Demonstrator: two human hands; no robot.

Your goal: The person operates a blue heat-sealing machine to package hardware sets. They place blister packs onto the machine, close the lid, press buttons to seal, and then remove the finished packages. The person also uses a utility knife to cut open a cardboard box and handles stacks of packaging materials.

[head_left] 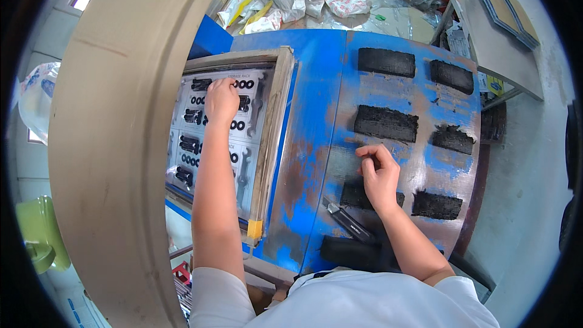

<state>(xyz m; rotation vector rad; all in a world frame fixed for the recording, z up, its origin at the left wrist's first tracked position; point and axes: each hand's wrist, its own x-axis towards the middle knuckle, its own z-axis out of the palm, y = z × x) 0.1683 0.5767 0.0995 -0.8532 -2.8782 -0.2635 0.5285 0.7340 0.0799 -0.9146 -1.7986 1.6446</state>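
My left hand (221,101) reaches over a wooden-framed panel (267,146), its fingers bent together and touching the printed sheet. Small black rings and ribbed black pieces (193,116) lie in rows on the sheet, with wrench pictures along its right side. Whatever the fingertips have between them is hidden by the hand. Over the worn blue table my right hand (381,176) is curled, thumb and fingers drawn together; I cannot make out anything in them. A black block (352,195) lies partly under this hand. Just below rests a black utility knife (351,223).
Several rough black blocks (386,123) stand in two columns on the blue metal tabletop (303,164). A thick beige post (115,146) rises close to my left arm. Plastic bags (291,0) lie beyond the table, and a grey side table (504,36) stands at the far right.
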